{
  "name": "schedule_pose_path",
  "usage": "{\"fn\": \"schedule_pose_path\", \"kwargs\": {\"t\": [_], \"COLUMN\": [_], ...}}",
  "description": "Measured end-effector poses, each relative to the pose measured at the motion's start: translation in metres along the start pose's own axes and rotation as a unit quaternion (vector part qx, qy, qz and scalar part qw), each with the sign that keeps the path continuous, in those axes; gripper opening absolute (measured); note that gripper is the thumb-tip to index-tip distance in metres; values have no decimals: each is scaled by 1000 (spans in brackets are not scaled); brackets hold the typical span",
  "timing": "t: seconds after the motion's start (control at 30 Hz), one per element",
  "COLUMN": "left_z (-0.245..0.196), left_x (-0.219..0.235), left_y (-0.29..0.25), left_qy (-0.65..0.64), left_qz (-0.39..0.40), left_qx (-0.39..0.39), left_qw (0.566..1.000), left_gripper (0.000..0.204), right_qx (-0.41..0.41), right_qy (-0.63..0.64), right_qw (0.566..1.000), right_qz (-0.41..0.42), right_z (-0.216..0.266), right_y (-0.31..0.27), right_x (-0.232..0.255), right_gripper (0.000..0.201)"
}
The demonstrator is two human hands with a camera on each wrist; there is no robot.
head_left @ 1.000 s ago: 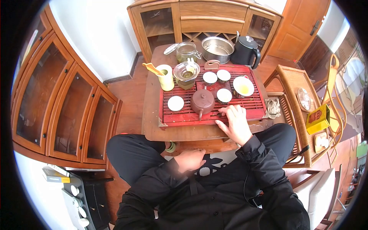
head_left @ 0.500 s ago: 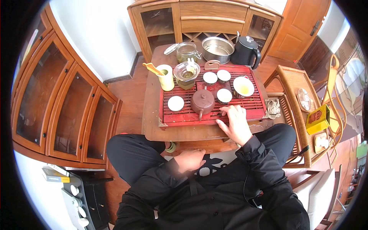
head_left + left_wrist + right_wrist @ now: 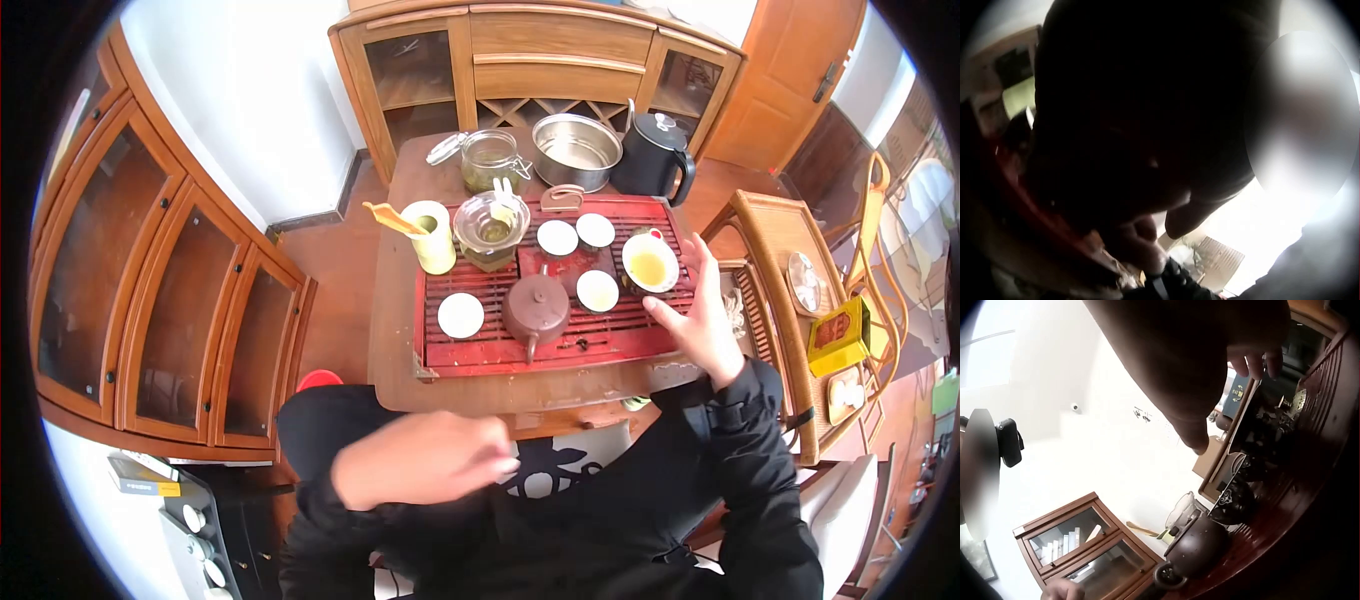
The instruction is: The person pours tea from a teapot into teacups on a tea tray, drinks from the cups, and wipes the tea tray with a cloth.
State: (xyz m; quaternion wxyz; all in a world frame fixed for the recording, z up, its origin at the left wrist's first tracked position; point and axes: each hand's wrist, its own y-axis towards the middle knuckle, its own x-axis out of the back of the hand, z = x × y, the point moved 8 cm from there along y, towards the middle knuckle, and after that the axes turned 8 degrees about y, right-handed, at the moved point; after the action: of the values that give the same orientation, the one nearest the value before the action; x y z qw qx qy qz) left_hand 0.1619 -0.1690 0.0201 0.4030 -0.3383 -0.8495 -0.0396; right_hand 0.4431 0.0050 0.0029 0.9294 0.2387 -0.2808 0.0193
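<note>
My right hand (image 3: pixel 706 322) reaches to the right end of the red slatted tea tray (image 3: pixel 480 358), thumb and fingers spread apart beside a white bowl (image 3: pixel 650 265) of yellow tea. Nothing shows gripped in it. Over my lap hovers my left hand (image 3: pixel 425 460), blurred, its fingers loosely bent and holding nothing. A brown clay teapot (image 3: pixel 537 308) stands at the tray's front middle; in the right wrist view the same teapot (image 3: pixel 1197 547) appears below my hand. White-lined cups (image 3: pixel 598 291) sit between teapot and bowl. Another white cup (image 3: pixel 461 315) is at the left.
Along the tray's back left are a utensil holder (image 3: pixel 432 240) and a glass pitcher (image 3: pixel 490 230) topped by a strainer. Behind the tray stand a lidded glass jar (image 3: pixel 490 160), a steel basin (image 3: pixel 577 152) and a black kettle (image 3: pixel 655 155). A rattan shelf (image 3: pixel 790 225) is on the right.
My right hand has left the tray's front edge and moved right to the tea bowl. The left hand has lifted from my lap and shifted left. The head view has tilted, so the table appears lower.
</note>
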Motion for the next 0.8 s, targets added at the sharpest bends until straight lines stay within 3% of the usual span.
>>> {"fn": "schedule_pose_path", "kwargs": {"t": [0.07,0.13,0.17,0.3,0.37,0.47,0.63,0.8], "left_z": [19,37,48,98,124,143,136,130], "left_x": [48,92,106,125,123,109,108,99], "left_y": [-15,-24,-28,-18,-15,-13,7,18], "left_qy": [11,19,82,102,80,165,207,227], "left_qz": [-75,-186,-225,-299,-419,-404,-324,-285], "left_qx": [83,184,232,273,236,251,263,243], "left_qw": [994,965,943,909,873,864,885,899], "left_gripper": [25,25,23,22,31,39,44,48], "right_qx": [-46,-60,-53,-100,-123,-86,-163,-171], "right_qy": [96,126,119,155,172,28,92,70], "right_qw": [988,981,982,977,974,994,982,982], "right_qz": [112,137,137,109,81,63,37,43], "right_z": [-7,-12,-14,-26,-34,-26,-35,-33], "right_y": [7,13,14,16,15,13,13,14], "right_x": [-13,-20,-21,-31,-35,-33,-34,-29], "right_gripper": [104,112,114,113,112,100,79,82]}}
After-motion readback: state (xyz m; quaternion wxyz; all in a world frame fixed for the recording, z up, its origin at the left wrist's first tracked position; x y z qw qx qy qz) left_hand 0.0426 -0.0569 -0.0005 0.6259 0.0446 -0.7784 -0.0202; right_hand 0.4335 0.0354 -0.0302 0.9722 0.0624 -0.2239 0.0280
